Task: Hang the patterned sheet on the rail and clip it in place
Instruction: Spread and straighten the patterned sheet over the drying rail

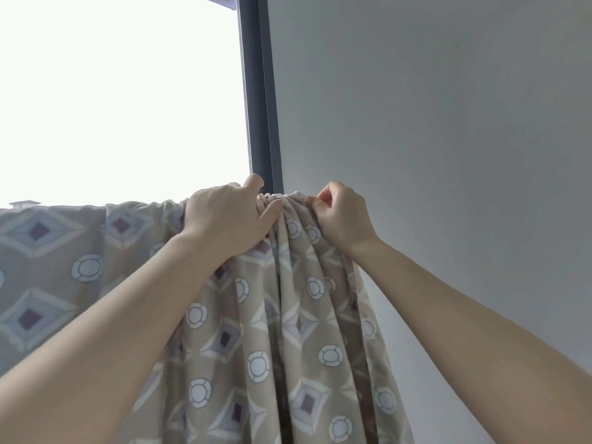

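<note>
Sheet: the patterned sheet (288, 331), beige with diamonds and pale rings, hangs high up in front of the window (121, 91). Its top edge runs level from the left border across to the window frame (259, 107).
Lie of the cloth: on the left it is spread fairly flat. Between the two hands it is bunched into tight pleats that drop in long folds.
Support: whatever carries the top edge is covered by the cloth, so I cannot make it out.
Left hand: the left hand (227, 216) lies over the top of the bunched cloth. Its fingers hook over the far side and the thumb presses along the front of the pleats, so it is grasping the sheet.
Right hand: the right hand (339, 216) sits just right of the pleats, fingers curled in, thumb and forefinger nipping the end of the gathered top edge. It seems to hold only cloth, though the curled fingers hide the palm.
Arms: both forearms are bare and reach up from the lower corners.
Surroundings: a plain grey wall (432, 123) fills the right side. A bit of rooftop (24, 204) shows over the cloth at far left.
</note>
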